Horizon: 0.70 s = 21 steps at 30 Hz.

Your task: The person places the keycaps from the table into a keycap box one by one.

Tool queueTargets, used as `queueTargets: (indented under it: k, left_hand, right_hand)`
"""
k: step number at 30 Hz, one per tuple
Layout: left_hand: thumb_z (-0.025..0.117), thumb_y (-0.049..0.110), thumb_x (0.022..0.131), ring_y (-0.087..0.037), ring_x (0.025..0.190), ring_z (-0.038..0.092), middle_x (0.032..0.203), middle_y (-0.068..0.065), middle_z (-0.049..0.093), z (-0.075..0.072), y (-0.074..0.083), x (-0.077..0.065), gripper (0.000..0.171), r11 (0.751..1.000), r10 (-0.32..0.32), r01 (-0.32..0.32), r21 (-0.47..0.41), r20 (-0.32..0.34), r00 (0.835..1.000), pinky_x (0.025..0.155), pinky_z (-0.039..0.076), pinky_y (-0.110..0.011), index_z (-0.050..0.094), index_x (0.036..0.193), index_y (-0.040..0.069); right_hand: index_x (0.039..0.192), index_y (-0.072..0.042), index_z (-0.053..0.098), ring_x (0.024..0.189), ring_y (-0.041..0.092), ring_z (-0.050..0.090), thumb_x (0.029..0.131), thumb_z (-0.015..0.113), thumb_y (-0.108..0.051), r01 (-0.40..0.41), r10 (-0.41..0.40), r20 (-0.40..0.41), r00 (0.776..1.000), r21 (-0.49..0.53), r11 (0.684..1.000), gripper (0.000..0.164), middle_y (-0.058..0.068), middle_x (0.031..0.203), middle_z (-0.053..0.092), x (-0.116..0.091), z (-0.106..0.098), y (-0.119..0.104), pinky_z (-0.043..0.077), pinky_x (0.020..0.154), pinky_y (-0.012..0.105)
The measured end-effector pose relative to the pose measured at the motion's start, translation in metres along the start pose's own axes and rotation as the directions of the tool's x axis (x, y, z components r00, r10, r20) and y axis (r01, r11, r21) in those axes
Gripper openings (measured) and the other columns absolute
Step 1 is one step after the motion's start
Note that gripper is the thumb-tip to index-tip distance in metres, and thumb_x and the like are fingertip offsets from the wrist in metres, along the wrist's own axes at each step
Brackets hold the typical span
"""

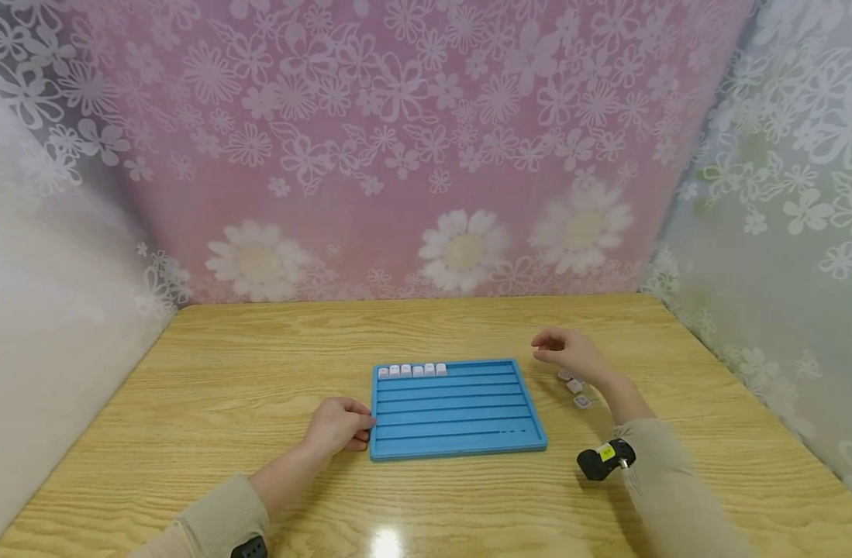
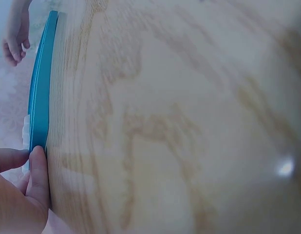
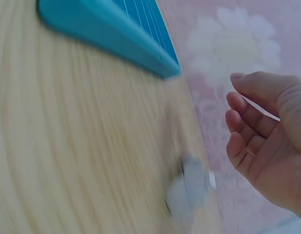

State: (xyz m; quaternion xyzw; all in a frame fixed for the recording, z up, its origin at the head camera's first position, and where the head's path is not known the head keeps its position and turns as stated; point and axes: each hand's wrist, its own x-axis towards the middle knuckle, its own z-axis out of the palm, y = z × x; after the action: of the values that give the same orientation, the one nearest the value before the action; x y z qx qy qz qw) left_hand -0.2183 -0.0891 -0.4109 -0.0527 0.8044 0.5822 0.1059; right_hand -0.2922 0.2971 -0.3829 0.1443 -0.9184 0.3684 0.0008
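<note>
Fingers [image 2: 39, 170] of the left hand [image 1: 336, 426] are pinching the left edge of a blue tray [image 1: 453, 417], the thumb pressing the rim from above and the forefinger bracing its outer side, as the forearm is slanting up from the lower left. Across the table [image 1: 258, 349], the right hand [image 1: 572, 353] is hovering just beyond the tray's right side, its wrist bending inward and its fingers curling loosely, visibly grasping nothing, a gap showing between thumb and fingertips.

Both sleeves [image 1: 677, 480] are running out of frame at the bottom, and a black device [image 1: 250, 547] on the left cuff is being cut off there; its twin [image 1: 607, 459] is showing whole on the right. In the left wrist view, the frame's edge is cropping the left hand. In the right wrist view, grey-white shapes are blurring beyond recognition, and the markings on the caps are proving too small to read.

Six white caps [image 1: 406, 370] are standing along the tray's far row, ahead of the left fingers. Three loose caps [image 1: 574, 385] are lying on the table near the right wrist, nearer the wearer than the right fingertips.
</note>
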Motion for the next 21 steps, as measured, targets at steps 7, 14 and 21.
queueTargets:
  k: [7,14,21]
  left_hand:
    - [0.063,0.000,0.083,-0.016,0.057,0.055,0.068,-0.012,0.057,0.000,-0.001,0.001,0.014,1.000,0.004,-0.004,0.005,-0.002,1.000,0.054,0.055,-0.029,0.061,0.093,-0.009]
    - [0.064,0.001,0.083,-0.016,0.057,0.055,0.068,-0.011,0.057,0.000,-0.002,0.001,0.014,1.000,-0.002,0.002,0.010,-0.008,1.000,0.054,0.055,-0.029,0.061,0.093,-0.008]
    - [0.063,0.001,0.083,-0.016,0.057,0.055,0.069,-0.011,0.057,0.001,-0.002,0.001,0.013,1.000,-0.005,0.005,0.019,-0.006,1.000,0.054,0.055,-0.028,0.061,0.093,-0.008]
  right_hand:
    - [0.110,0.007,0.057,0.080,0.023,0.052,0.091,0.058,-0.009,-0.038,0.037,-0.022,0.999,-0.046,0.998,0.025,0.011,0.092,0.058,-0.021,-0.022,0.016,0.047,0.064,0.033]
    - [0.102,0.006,0.060,0.079,0.020,0.052,0.088,0.061,-0.007,-0.033,0.032,-0.020,0.999,-0.032,0.999,0.019,0.012,0.091,0.059,-0.033,-0.033,0.030,0.048,0.065,0.031]
    - [0.103,0.008,0.059,0.079,0.014,0.053,0.086,0.063,-0.005,-0.038,0.038,0.026,0.999,0.005,0.999,0.021,0.013,0.092,0.061,-0.041,-0.038,0.049,0.046,0.062,0.025]
